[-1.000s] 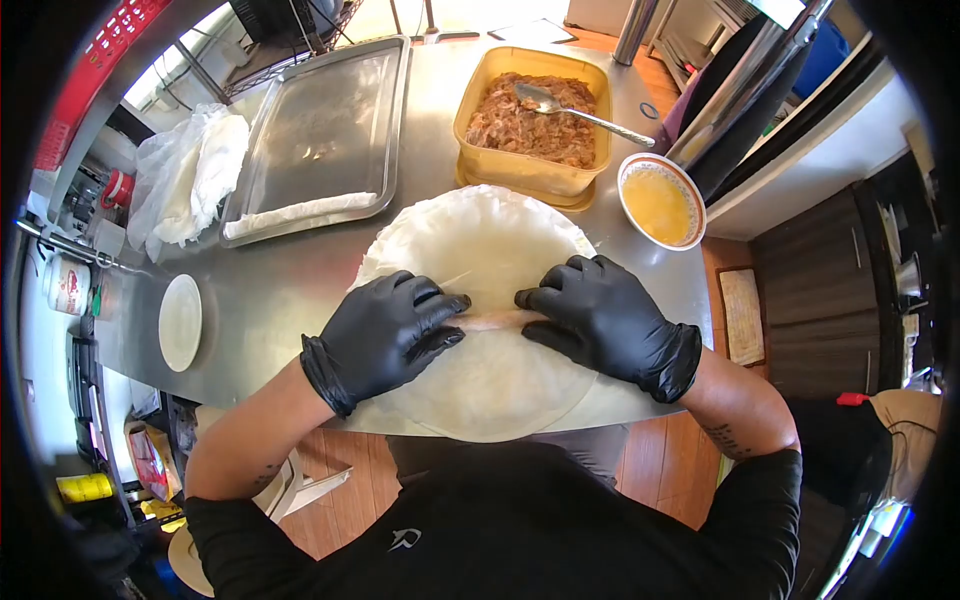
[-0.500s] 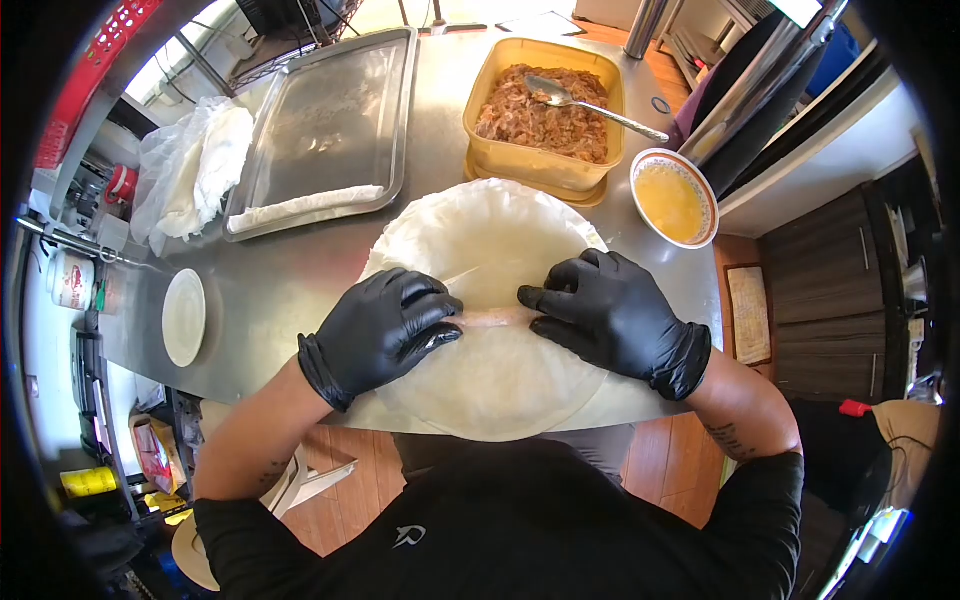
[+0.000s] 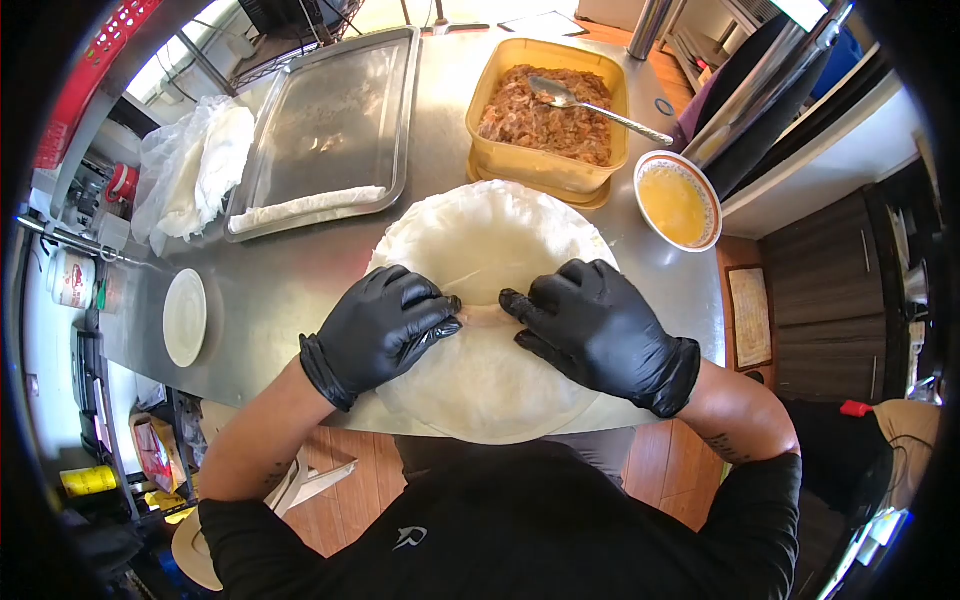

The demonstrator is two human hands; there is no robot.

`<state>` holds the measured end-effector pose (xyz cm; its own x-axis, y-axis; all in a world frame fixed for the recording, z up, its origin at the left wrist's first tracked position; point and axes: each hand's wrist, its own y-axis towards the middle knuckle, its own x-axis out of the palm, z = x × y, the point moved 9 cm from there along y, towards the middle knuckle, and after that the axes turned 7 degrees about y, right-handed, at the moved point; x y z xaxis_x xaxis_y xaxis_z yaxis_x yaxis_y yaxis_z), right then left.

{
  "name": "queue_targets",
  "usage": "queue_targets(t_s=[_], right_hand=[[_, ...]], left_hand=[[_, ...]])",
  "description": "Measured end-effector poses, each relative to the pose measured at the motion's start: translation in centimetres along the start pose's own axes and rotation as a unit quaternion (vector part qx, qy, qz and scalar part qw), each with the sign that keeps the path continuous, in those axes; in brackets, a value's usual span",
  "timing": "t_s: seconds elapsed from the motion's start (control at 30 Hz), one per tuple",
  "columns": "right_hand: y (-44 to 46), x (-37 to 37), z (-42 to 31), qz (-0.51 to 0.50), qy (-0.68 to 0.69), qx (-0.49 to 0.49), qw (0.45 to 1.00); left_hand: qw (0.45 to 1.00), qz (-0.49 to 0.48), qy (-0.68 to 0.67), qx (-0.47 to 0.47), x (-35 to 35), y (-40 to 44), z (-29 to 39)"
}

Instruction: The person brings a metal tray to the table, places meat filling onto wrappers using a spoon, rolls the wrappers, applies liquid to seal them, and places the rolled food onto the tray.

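Observation:
Both my hands wear black gloves and work on a round, thin, whitish wrapper sheet near the table's front edge. A low strip of filling, mostly covered, runs crosswise at the middle of the sheet. My left hand is closed over the left end of that strip, its thumb and fingertips pinching the wrapper. From the right, my right hand pinches the strip with curled fingers, its fingertips a short gap from the left ones. Under the gloves, the strip's ends are hidden.
Beyond the sheet stands a yellow tub of minced filling with a spoon. A bowl of yellow liquid is at right. A metal tray holds one pale roll. White wrappers in plastic and a plate lie left.
My right hand has shifted left, closer to my left hand. Less of the pinkish filling shows between them. The left hand has barely moved.

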<state>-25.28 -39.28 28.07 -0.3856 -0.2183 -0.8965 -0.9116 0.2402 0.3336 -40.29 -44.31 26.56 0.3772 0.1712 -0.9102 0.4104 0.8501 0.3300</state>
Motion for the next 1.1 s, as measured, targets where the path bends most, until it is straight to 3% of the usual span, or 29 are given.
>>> queue_targets(t_s=[0.1,0.17,0.23,0.43,0.53,0.73,1.03,1.1], right_hand=[[0.0,0.9,0.6,-0.018,-0.014,0.015,1.000],[0.1,0.8,0.8,-0.009,0.003,0.015,1.000],[0.1,0.7,0.9,-0.003,0.022,0.014,1.000],[0.3,0.3,1.4,-0.002,0.067,0.047,0.997],[0.3,-0.3,0.5,0.016,0.013,0.030,0.999],[-0.1,1.3,1.1,-0.035,0.020,0.055,0.998],[0.2,0.8,1.1,-0.002,0.013,0.047,0.999],[0.4,0.1,1.1,0.046,0.009,0.035,0.998]], left_hand=[[1.000,-0.013,0.015,-0.005,-0.5,0.4,1.0],[0.995,0.034,0.072,-0.057,-2.0,1.2,3.4],[0.996,0.025,0.072,-0.036,-0.8,1.0,4.9],[0.998,0.037,0.039,-0.032,0.3,0.6,3.1],[0.998,0.037,0.005,-0.045,0.1,0.9,2.6],[0.999,0.031,0.016,-0.037,0.4,1.3,2.5],[0.999,0.020,0.004,-0.048,0.8,1.6,1.5],[0.998,0.017,0.000,-0.056,1.0,1.6,1.2]])
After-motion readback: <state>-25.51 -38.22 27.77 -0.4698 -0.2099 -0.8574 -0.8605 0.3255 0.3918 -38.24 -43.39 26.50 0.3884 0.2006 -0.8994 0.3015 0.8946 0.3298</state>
